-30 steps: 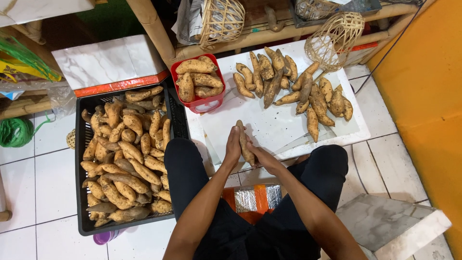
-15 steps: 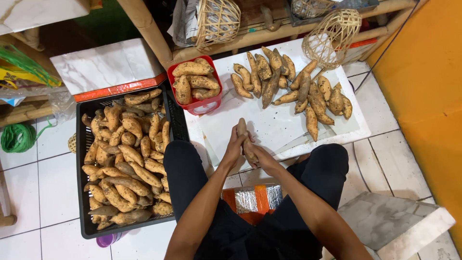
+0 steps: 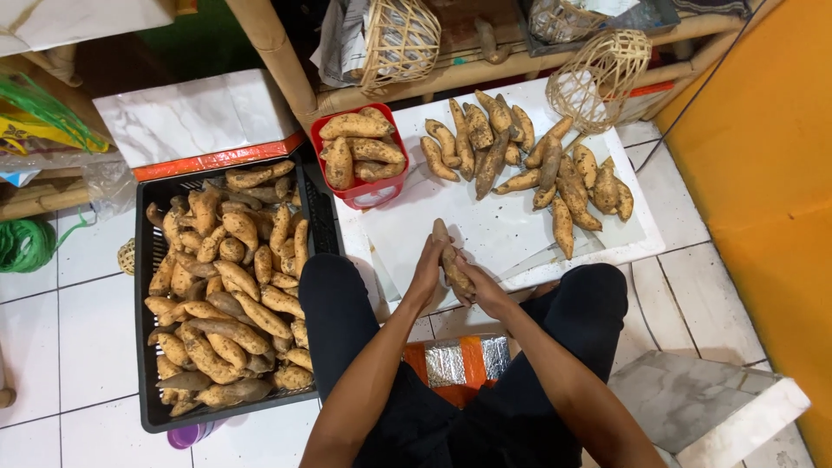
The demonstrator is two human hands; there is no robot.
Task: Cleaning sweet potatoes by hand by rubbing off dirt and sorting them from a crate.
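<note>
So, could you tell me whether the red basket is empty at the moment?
No, the red basket holds several sweet potatoes piled to its rim.

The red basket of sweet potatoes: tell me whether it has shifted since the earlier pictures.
No. The red basket sits at the same corner of the white board, beside the black crate, as before.

Sweet potato [image 3: 451, 260] half hidden — fingers [image 3: 427, 270] cover its lower end.
</note>
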